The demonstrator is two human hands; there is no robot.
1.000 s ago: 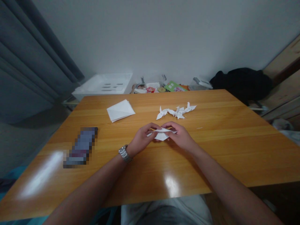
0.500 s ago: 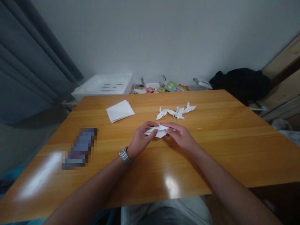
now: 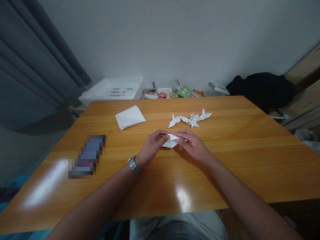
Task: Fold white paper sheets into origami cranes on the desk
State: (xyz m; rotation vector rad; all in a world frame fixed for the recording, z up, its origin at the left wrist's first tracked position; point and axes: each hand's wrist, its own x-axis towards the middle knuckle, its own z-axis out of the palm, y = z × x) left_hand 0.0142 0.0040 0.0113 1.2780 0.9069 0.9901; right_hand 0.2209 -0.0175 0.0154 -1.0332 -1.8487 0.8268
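Between my two hands is a small piece of folded white paper (image 3: pixel 171 143), just above or on the table's middle. My left hand (image 3: pixel 155 142), with a metal watch on its wrist, pinches the paper's left side, thumb on top. On the other side my right hand (image 3: pixel 192 142) grips it between thumb and fingers, which hide part of its right end. Beyond my hands stand several folded white paper cranes (image 3: pixel 192 120) in a row. Off to the left lies a stack of white paper sheets (image 3: pixel 130 118).
A blurred-out phone (image 3: pixel 88 155) rests on the left of the wooden table (image 3: pixel 250 160). A thin paper strip (image 3: pixel 215 137) lies right of my hands. Behind the far edge are a white plastic tray (image 3: pixel 112 88), a green packet (image 3: pixel 188 92) and a black cloth-like heap (image 3: pixel 261 90).
My left thumb and fingers have shifted inward along the folded paper, toward my right hand. The view has moved slightly, so the tabletop things sit a little further right.
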